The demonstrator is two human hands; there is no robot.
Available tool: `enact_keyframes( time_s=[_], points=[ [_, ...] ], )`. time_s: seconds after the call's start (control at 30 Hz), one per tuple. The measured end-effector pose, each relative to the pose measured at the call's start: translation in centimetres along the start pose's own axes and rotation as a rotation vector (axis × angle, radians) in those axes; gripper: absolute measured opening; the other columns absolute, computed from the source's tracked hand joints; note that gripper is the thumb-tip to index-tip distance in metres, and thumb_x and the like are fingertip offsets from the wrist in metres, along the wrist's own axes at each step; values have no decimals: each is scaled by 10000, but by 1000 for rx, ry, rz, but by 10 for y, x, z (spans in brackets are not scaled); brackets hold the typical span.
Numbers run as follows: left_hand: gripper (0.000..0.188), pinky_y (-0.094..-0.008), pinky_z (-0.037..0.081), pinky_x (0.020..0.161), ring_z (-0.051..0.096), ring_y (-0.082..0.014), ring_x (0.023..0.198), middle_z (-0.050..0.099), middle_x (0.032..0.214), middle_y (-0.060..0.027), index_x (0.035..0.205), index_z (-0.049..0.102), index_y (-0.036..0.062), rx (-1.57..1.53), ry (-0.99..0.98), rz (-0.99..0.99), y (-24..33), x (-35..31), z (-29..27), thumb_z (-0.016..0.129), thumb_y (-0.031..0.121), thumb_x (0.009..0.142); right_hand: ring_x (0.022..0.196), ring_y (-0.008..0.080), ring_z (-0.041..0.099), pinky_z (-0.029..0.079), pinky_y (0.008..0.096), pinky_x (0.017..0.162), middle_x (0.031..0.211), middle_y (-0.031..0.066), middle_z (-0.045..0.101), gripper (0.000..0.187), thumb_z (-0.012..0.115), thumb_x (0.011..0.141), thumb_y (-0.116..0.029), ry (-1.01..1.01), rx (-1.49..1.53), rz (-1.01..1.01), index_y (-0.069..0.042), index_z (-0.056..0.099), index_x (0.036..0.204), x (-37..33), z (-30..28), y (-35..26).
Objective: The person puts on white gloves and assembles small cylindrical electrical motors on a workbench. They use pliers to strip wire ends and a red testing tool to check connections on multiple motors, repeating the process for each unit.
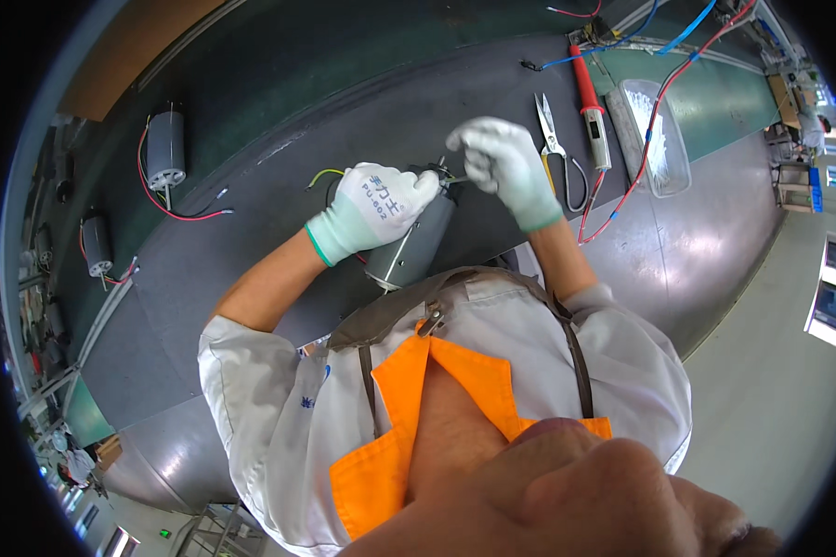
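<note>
A grey cylindrical motor lies on the dark bench top close in front of my body, its shaft end toward me. My left hand, in a white glove with a green cuff, lies over the motor, its thumb and fingers pinched together at the far end. What they pinch is hidden. Just to the right, my right hand, gloved alike, has its fingers curled and closed around a thin strand at that same end; the strand's kind is unclear. A yellow-green wire sticks out to the left behind my left hand.
Scissors lie right of my right hand, beside a red-handled soldering-iron-like tool with red and blue leads. A clear plastic box holds white strips. Two more motors with red wires stand at left.
</note>
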State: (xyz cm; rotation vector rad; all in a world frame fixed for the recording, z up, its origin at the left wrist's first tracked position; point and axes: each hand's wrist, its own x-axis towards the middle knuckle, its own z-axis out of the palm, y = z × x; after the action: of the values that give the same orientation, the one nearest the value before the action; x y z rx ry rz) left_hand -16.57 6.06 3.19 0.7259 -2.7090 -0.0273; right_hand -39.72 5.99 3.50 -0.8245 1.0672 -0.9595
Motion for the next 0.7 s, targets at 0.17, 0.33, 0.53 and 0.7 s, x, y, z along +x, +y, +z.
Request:
enact_keyframes(
  time_s=[0.17,0.33,0.53,0.7],
  points=[
    [194,-392,472,495,622,-249,536,595,639,-50,1022,582,30,-24,-112,-12,11,-5,0,627,177,904,510,63,443,348,204,466,699,21,577,166,619,958,-68,-256,177,51,47,720,1022,70,57,-2],
    [193,-378,530,593,675,-243,702,664,826,-70,1073,635,68,-3,-149,-146,0,-2,-16,628,189,923,667,90,682,539,223,565,812,38,717,212,643,981,-190,193,-323,-227,-32,739,1084,30,10,-17],
    [205,-368,553,866,668,-259,990,681,1109,-89,1099,715,126,-431,78,-128,-32,22,0,649,215,927,1001,408,625,523,521,814,1127,215,618,514,711,853,-159,623,-1621,-218,-69,550,1332,-74,-96,47],
    [339,-345,505,960,658,-200,1079,696,1169,-104,1202,692,5,-1248,-198,-581,-39,46,3,580,264,1013,1139,433,575,507,498,936,1277,237,568,580,640,857,-13,487,-1549,-194,-63,499,1417,-123,-87,66]
  ],
)
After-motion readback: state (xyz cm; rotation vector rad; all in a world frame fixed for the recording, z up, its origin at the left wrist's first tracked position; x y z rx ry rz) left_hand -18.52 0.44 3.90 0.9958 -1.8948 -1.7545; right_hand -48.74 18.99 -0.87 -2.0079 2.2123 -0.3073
